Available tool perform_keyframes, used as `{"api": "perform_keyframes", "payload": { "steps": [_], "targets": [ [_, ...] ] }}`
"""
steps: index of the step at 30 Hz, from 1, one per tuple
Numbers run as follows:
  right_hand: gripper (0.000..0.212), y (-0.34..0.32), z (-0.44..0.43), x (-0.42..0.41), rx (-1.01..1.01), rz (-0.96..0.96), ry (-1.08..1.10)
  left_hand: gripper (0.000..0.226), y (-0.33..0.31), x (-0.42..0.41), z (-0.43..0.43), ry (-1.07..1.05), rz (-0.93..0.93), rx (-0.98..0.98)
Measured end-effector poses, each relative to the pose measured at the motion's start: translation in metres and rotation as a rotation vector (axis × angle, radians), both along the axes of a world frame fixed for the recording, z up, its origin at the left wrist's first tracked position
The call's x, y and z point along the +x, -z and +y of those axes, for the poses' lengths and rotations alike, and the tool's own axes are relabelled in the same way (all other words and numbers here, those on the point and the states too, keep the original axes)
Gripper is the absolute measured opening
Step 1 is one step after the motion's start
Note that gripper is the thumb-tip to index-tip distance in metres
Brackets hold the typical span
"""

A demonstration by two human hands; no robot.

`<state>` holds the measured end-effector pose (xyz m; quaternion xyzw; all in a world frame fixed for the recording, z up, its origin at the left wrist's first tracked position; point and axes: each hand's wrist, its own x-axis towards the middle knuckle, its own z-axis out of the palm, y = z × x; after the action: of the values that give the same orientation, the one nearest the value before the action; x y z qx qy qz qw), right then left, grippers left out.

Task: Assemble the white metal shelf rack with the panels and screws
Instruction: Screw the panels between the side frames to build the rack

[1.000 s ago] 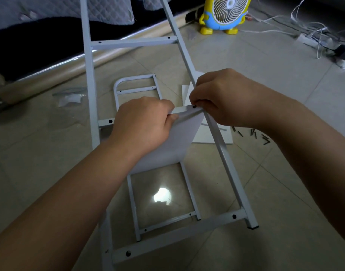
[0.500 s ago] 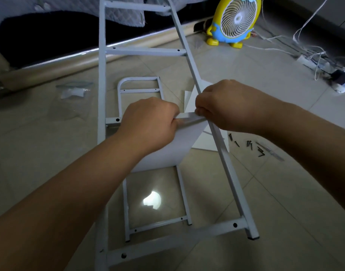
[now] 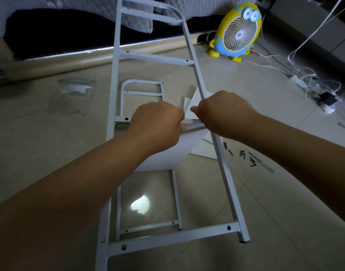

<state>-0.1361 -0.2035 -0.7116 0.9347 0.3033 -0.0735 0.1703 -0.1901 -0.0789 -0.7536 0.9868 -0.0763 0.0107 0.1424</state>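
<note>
The frame (image 3: 222, 163) is showing smooth white-painted metal, while the panel (image 3: 163, 157) is looking matt white and the screws (image 3: 242, 154) are showing dark metal. The floor tiles (image 3: 31, 143) are gleaming glossy, the fan (image 3: 239, 34) is shining in slick plastic, the quilted cloth (image 3: 79, 4) is looking soft, and the bag (image 3: 76, 88) is glinting as clear film.

Both bare forearms stretched from the lower corners to mid-frame. The left hand (image 3: 158, 122), knuckles up, curled its fingers over the top edge of the white panel (image 3: 177, 149); the right hand (image 3: 224, 114), just beside it, pinched the same edge.
</note>
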Motion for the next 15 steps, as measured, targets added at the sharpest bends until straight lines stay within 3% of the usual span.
{"api": "perform_keyframes", "payload": {
  "steps": [7, 10, 13, 15],
  "targets": [
    [0.024, -0.013, -0.027, 0.001, 0.221, 0.132, -0.253, 0.037, 0.000, 0.004, 0.002, -0.019, 0.016, -0.016],
    [0.023, -0.009, -0.033, 0.001, 0.193, 0.104, -0.337, 0.038, 0.001, 0.004, 0.001, -0.019, 0.029, -0.017],
    [0.005, -0.010, -0.025, 0.001, 0.086, 0.047, -0.450, 0.038, 0.001, 0.004, 0.001, -0.021, 0.037, -0.019],
    [0.012, -0.016, -0.017, 0.003, -0.016, 0.044, -0.443, 0.039, -0.001, 0.004, 0.001, -0.014, 0.047, -0.032]
  ]
}}
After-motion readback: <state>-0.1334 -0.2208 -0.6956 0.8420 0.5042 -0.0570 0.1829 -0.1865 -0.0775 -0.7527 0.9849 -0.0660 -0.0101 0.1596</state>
